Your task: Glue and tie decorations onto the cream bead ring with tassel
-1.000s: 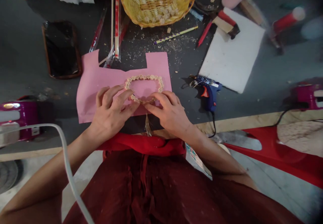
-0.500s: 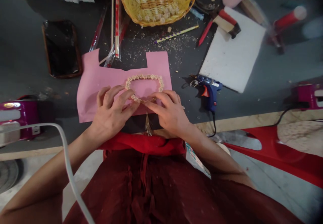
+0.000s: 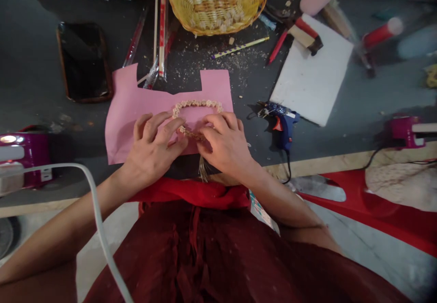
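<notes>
Writing: red-and-white print on the long clear-wrapped stick packet (image 3: 162, 43); too small to read. Card with teal and pink print (image 3: 262, 209) under the right forearm: partly covered, lettering not legible.

Hidden or cut off: lower right of the cream beaded loop (image 3: 198, 103) lies behind the right fingers, so its join with the thin frayed tassel (image 3: 204, 170) cannot be made out. Yellow wicker basket (image 3: 180, 2), holding small pale pieces, is cut by the top edge. Items at far right are blurred.

Hands: both palm down, wrists near the table edge, fingers angled inward. Left hand (image 3: 150, 150): thumb and forefinger closed to a loose pinch on the loop's lower-left stretch, other fingers bent and spread over the paper. Right hand (image 3: 225, 146): fingers curled, thumb and forefinger closed in on the loop's lower right; exact contact partly hidden.

Position: loop over the pink cut paper sheet (image 3: 129, 107), tassel hanging toward the red cloth (image 3: 201, 194). Blue glue gun (image 3: 286, 128) right of the sheet, beside the white rectangular board (image 3: 314, 75); dark phone in brown case (image 3: 84, 62) at left.
</notes>
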{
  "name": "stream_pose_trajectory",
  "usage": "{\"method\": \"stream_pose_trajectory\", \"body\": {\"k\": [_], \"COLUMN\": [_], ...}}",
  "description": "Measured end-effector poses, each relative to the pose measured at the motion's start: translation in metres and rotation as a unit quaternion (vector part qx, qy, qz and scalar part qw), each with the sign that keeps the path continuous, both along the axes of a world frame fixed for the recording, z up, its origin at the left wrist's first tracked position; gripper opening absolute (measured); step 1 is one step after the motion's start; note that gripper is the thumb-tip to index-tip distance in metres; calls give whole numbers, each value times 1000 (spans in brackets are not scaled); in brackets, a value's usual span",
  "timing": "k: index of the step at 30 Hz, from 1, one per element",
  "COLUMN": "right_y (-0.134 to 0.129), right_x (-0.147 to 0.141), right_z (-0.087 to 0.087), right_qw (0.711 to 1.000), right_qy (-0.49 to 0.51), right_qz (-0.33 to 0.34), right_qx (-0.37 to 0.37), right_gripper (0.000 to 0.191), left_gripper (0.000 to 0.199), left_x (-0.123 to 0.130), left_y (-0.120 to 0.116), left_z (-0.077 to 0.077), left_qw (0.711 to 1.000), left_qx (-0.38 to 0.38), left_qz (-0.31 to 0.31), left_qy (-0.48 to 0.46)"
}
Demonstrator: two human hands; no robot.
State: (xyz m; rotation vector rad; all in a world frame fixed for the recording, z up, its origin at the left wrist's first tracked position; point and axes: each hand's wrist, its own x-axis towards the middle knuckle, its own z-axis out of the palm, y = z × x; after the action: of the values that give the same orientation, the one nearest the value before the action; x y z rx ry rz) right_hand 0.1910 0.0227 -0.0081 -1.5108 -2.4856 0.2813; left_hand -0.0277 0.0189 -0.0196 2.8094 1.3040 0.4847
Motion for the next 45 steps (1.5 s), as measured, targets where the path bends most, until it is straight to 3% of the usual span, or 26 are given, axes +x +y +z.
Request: {"method": "stream_pose_trajectory", "body": {"k": [9,19,26,31,39,45], "right_y": [2,2,2,0,-6,-8], "right_x": [-1,0,-1,-4,27,27], "right_z": [-7,-9,-10,-5,-3,-9], "right_qw": [1000,1000,1000,1000,995,998], "right_qy": [13,23,18,27,78,44], "right_qz": [7,14,10,2,-50,-6], "right_qx": [-4,-2,11,0,34,33], "right_gripper": [15,16,15,25,26,22], "left_gripper": [29,27,27,28,35,39], "left_x": [-1,-1,0,3,3,2], "left_y": [1,0,0,1,-1,-2], "left_z": [-3,-2,-3,-2,0,-3], "left_qw": [1000,1000,999,1000,1000,1000], "left_qx": [16,-16,21,11,21,15], "left_qz": [0,2,-9,-7,-12,-13], "left_qy": [8,14,23,-16,-5,3]}}
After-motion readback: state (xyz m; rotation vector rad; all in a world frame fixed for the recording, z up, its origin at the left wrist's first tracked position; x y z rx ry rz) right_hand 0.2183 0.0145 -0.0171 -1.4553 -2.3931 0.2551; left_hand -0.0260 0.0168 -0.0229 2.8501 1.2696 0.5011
